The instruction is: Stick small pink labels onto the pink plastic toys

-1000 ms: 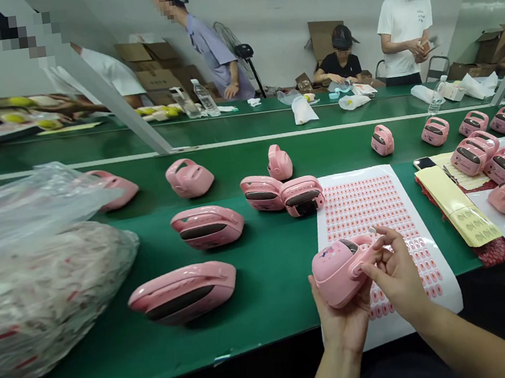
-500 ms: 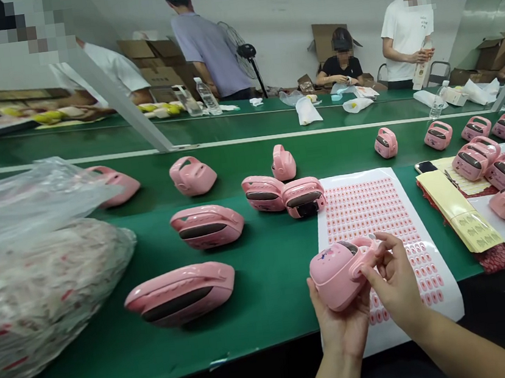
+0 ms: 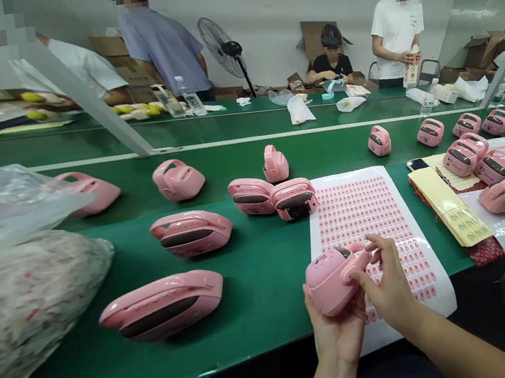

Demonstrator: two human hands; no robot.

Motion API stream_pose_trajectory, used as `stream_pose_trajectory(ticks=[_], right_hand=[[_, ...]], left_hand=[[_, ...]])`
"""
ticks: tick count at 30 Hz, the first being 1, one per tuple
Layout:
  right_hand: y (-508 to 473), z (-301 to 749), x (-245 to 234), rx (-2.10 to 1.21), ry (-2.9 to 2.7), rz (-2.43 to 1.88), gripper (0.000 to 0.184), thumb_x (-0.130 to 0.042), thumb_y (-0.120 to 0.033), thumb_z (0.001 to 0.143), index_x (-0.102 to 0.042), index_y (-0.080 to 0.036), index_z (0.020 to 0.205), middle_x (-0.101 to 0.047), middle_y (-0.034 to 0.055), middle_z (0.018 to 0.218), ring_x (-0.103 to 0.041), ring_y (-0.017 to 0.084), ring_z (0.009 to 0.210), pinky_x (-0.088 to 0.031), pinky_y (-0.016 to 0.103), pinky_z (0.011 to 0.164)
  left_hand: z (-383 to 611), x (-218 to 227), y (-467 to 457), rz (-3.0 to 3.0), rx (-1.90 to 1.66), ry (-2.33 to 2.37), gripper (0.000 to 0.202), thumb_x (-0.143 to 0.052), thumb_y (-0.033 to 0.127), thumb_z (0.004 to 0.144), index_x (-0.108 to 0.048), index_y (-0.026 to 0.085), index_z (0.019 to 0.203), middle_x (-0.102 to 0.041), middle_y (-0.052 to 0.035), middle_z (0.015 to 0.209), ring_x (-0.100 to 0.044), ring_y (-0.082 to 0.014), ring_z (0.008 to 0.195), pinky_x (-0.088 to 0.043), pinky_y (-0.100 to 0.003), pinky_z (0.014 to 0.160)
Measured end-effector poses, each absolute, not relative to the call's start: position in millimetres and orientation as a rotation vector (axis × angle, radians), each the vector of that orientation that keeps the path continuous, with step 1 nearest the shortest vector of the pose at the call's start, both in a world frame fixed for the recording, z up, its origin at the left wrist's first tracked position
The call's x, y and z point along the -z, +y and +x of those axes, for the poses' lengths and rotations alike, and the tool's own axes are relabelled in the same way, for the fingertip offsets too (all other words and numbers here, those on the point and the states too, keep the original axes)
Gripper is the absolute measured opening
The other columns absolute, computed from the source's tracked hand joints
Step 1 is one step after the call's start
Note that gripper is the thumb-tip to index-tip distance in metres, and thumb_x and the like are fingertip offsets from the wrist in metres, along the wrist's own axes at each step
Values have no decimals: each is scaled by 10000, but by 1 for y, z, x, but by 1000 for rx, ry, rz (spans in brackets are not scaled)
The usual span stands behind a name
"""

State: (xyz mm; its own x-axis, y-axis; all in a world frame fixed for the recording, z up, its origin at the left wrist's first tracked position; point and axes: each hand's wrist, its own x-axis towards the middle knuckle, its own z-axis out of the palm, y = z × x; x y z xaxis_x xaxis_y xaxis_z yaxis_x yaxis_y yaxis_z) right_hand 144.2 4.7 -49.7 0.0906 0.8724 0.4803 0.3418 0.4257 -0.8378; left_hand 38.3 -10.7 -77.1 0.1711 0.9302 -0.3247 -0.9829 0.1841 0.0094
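Observation:
A small pink plastic case [image 3: 331, 283] with a carrying handle, a dark window and a printed picture is held tilted above the table's front edge. My left hand [image 3: 341, 331] cups it from below, fingers wrapped around its underside. At the handle, my right hand [image 3: 387, 280] has its thumb pressed to the side pivot and its fingers bent near the top of the loop. Whether a sticker is between those fingertips I cannot tell. Under and behind the hands lies a white sheet [image 3: 352, 219] with rows of small pink-and-red oval stickers.
More pink cases [image 3: 170, 306] stand to the left and along the green table [image 3: 254, 274]. A clear plastic bag [image 3: 40, 301] fills the left edge. Yellow paper [image 3: 452, 207] and a phone [image 3: 417, 164] lie at right. Several co-workers stand or sit across the table.
The view has shifted slightly, so the table things appear further left. My right index finger has lifted a little from the handle; the left hand keeps its hold on the case.

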Motion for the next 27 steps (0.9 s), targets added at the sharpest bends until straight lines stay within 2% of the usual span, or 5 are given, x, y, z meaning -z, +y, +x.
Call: stream_pose_trajectory(ticks=[4,7,14,20,27], right_hand=[[16,161,60,-906,-1411,-1312,760,-735,-322,675,-344,-235,1322,-467,119,1233,-551,225,962,-493,436,864],[21,184,70,-1120,-1409,-1321,787,-735,-347,685,-325,-235,1349,-500,133,1229,-610,216,919,-539,389,765],[-13,274,108,-547,-1553,-1242,419,-470,-247,912,-361,-248,1316,-652,81,992,-708,189,808,-580,360,751],[-32,299,132,-152,-1977,-1207,473,-438,-211,932,-325,-247,1390,-655,111,1015,-678,233,922,-594,408,785],[-29,293,140,159,-2046,-1102,638,-416,-60,918,-169,-255,1473,-643,81,884,-656,207,776,-607,360,684]], left_hand=[[38,89,-11,-89,-1341,176,397,-388,407,911,-588,219,1198,-686,-148,1107,-670,-291,965,-566,-408,781],[40,93,-13,-10,-1321,159,357,-406,394,908,-629,229,1133,-690,-131,1113,-642,-334,1026,-550,-455,824],[28,87,-9,33,-1354,247,569,-553,314,799,-403,280,1347,-626,-130,1219,-621,-350,1058,-567,-442,810],[29,74,2,10,-1441,357,745,-628,316,698,-326,200,1369,-601,-177,1227,-681,-319,925,-602,-379,717],[28,69,7,-24,-1492,446,764,-619,312,677,-325,131,1359,-553,-223,1263,-700,-276,817,-612,-340,650]])
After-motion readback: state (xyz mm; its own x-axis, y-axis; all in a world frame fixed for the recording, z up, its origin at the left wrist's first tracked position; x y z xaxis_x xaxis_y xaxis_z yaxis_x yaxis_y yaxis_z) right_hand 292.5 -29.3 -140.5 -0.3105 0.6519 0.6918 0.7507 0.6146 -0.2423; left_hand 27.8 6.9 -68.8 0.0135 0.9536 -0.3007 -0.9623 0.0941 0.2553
